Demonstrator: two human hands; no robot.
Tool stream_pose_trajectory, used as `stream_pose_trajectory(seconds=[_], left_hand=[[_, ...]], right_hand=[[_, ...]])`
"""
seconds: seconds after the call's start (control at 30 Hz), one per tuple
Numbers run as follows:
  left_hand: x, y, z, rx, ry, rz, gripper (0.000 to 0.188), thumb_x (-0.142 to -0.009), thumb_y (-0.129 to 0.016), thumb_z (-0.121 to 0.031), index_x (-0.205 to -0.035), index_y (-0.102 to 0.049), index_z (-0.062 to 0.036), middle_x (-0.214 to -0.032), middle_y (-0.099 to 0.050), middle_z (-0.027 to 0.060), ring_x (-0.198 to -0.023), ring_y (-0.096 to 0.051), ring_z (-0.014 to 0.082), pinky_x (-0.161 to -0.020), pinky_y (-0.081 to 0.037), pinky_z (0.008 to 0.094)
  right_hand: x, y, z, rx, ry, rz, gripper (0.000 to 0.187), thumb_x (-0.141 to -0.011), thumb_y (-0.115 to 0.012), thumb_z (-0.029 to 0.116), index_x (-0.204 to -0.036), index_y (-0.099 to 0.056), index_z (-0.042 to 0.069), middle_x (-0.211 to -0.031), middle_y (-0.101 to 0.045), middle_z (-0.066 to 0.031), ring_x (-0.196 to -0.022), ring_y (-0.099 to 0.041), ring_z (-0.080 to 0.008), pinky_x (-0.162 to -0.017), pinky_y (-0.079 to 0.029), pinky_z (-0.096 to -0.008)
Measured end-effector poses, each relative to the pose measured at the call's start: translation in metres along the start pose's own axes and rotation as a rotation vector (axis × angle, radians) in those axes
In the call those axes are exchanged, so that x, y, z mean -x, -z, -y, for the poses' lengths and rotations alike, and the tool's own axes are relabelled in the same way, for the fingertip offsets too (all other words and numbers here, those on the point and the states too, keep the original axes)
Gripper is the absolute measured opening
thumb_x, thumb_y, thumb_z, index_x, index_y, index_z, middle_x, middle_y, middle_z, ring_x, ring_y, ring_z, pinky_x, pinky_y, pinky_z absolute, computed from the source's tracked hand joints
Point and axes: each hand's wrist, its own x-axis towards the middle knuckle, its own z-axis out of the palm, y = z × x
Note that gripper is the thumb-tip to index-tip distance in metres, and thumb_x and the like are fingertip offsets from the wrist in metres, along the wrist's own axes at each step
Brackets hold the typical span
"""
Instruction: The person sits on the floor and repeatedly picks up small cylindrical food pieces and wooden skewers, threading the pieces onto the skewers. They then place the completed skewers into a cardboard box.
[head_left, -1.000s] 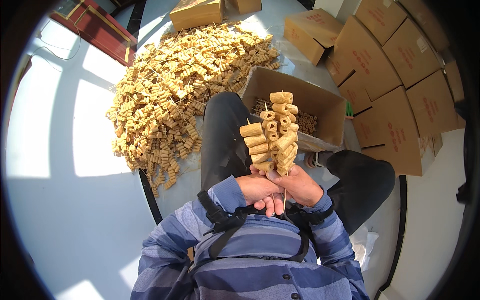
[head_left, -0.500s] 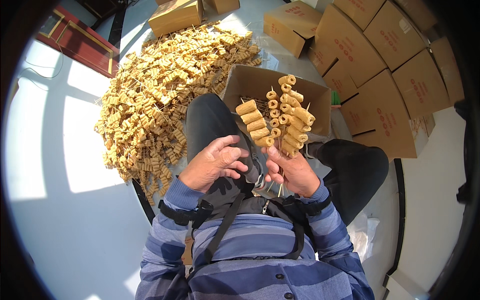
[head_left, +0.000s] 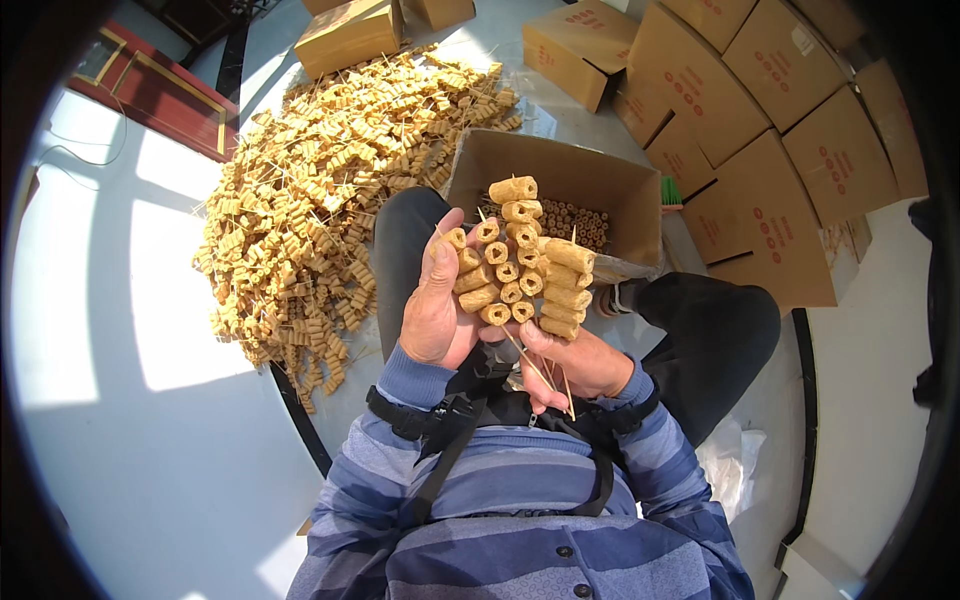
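Several skewers (head_left: 511, 268) threaded with short, hollow, golden-brown rolls stand in a fanned bunch before my lap. My right hand (head_left: 580, 362) is closed round their lower ends, and thin bare sticks poke out below it. My left hand (head_left: 437, 312) cups the bunch from the left, its thumb up beside the outer rolls and its other fingers partly hidden behind them. Beyond the bunch stands an open cardboard box (head_left: 610, 175), with similar skewered rolls (head_left: 575, 225) packed in its bottom.
A large heap of skewered rolls (head_left: 310, 210) lies on the floor to the left. Closed cartons (head_left: 770, 220) are stacked at the right, and another carton (head_left: 350, 38) stands behind the heap. A green brush (head_left: 670, 192) is beside the open box. Clear plastic (head_left: 735, 465) lies right of me.
My left hand has moved up and right from beside the bunch to cup its left side. The bunch has shifted slightly left and its skewers sit closer together.
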Motion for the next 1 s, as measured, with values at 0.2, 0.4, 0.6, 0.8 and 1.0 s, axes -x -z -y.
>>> stream_pose_trajectory(seconds=[0.2, 0.4, 0.6, 0.8, 1.0], left_hand=[[0.002, -0.002, 0.003, 0.097, 0.055, 0.037, 0.061, -0.107, -0.033, -0.05, -0.155, -0.023, -0.0132, -0.15, -0.041, 0.0139, -0.132, -0.05, 0.0313, -0.104, -0.05, 0.0465], [0.003, 0.0, 0.002, 0.058, 0.092, 0.06, 0.059, -0.107, -0.031, -0.049, -0.154, -0.027, -0.013, -0.149, -0.043, 0.0129, -0.132, -0.05, 0.0302, -0.102, -0.052, 0.0466], [0.001, -0.002, 0.002, -0.056, 0.136, -0.068, 0.071, -0.103, -0.032, -0.062, -0.139, -0.046, -0.0023, -0.127, -0.063, 0.0144, -0.111, -0.066, 0.0278, -0.088, -0.059, 0.0394], [-0.007, 0.01, 0.008, -0.083, 0.011, -0.147, 0.057, -0.102, -0.048, -0.055, -0.124, -0.054, -0.0032, -0.109, -0.066, 0.0079, -0.093, -0.067, 0.0189, -0.079, -0.058, 0.0331], [-0.011, 0.026, 0.017, -0.308, -0.057, -0.258, 0.049, -0.104, -0.05, -0.046, -0.123, -0.056, -0.0015, -0.108, -0.066, 0.0072, -0.094, -0.067, 0.0165, -0.08, -0.057, 0.0313]], right_hand=[[-0.004, 0.005, -0.003, -0.114, -0.038, 0.003, 0.046, -0.109, -0.038, 0.042, -0.13, -0.047, 0.002, -0.07, -0.067, -0.016, -0.05, -0.063, -0.0185, -0.051, -0.054, -0.0292], [-0.007, 0.008, -0.003, -0.122, -0.034, 0.013, 0.05, -0.108, -0.038, 0.042, -0.137, -0.046, 0.002, -0.083, -0.07, -0.0171, -0.064, -0.069, -0.0212, -0.06, -0.056, -0.03], [-0.011, -0.007, -0.008, -0.082, -0.034, -0.153, 0.053, -0.107, -0.04, 0.046, -0.133, -0.049, 0.001, -0.087, -0.068, -0.0142, -0.078, -0.069, -0.0193, -0.068, -0.058, -0.0303], [-0.01, -0.016, -0.007, 0.062, 0.013, -0.314, 0.05, -0.107, -0.039, 0.047, -0.124, -0.053, 0.002, -0.072, -0.06, -0.0026, -0.062, -0.061, -0.0106, -0.053, -0.049, -0.0214], [-0.015, -0.019, -0.013, 0.024, 0.074, -0.336, 0.045, -0.108, -0.041, 0.044, -0.118, -0.056, 0.003, -0.059, -0.05, 0.0, -0.048, -0.049, -0.009, -0.045, -0.039, -0.0226]])
